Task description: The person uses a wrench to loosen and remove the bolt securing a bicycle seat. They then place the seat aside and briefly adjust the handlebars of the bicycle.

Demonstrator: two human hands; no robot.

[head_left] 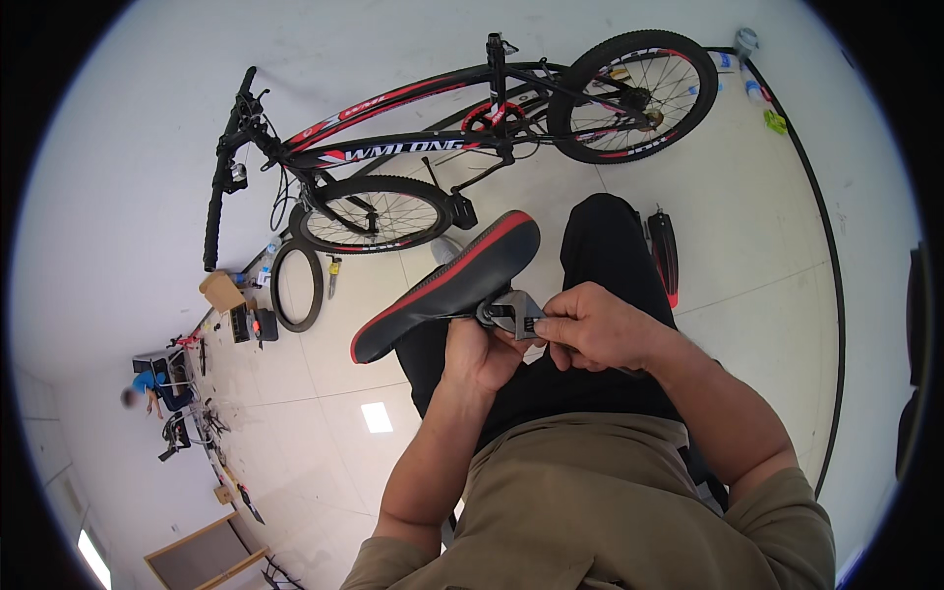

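Note:
A black bicycle saddle [454, 283] with a red edge lies tilted over my lap, its narrow nose toward the lower left. My left hand [476, 356] is closed on its underside near the clamp [486, 313]; some of those fingers are hidden. In my right hand [598, 326] is a silver adjustable wrench [522, 307], gripped near its adjusting screw. The wrench's jaws are at the clamp bolt under the saddle, but I cannot tell how firmly they sit on it.
A black and red bicycle [393, 147] without a saddle leans by the wall ahead. A loose tyre [283, 287], a small yellow-handled tool [333, 275] and a cardboard box [222, 292] lie at left. A black and red mudguard [664, 258] lies right of my knee. Another person [157, 383] sits far left.

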